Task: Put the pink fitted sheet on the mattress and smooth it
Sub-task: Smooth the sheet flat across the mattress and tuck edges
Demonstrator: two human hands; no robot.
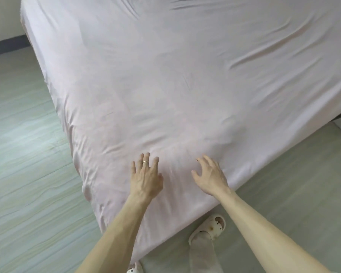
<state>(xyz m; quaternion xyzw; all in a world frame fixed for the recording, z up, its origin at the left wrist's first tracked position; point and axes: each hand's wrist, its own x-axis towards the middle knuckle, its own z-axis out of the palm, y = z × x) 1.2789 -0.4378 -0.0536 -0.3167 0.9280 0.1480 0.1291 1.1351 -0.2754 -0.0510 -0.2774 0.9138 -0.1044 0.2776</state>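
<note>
As I stood at the near corner of the bed in my pale slippers (211, 227), both my hands were low over the pink sheet (165, 85), which already covered the whole top of the mattress and hung down its near sides toward the floor (28, 154). My left hand (146, 178), the one with the ring (145, 161), lay palm down with the fingers spread and straight, gripping nothing. My right hand (211, 178), just beside it, was also wide open and empty, though its fingers were a little bent at the tips, and I could not tell how firmly either palm was pressing the cloth. I judged the fitting done and the smoothing only half done. The way to do it well, I thought, was to keep both palms flat and push outward and away from the corner in long strokes, never bunching the cloth toward the middle. The small folds down the left side (87, 174) would want a tug under the edge. Farther out, the long slanting creases on the right (264, 54) and the ridges near the far edge (195, 4) lay beyond my reach from there, so I would have to walk round the bed to press them out.
</note>
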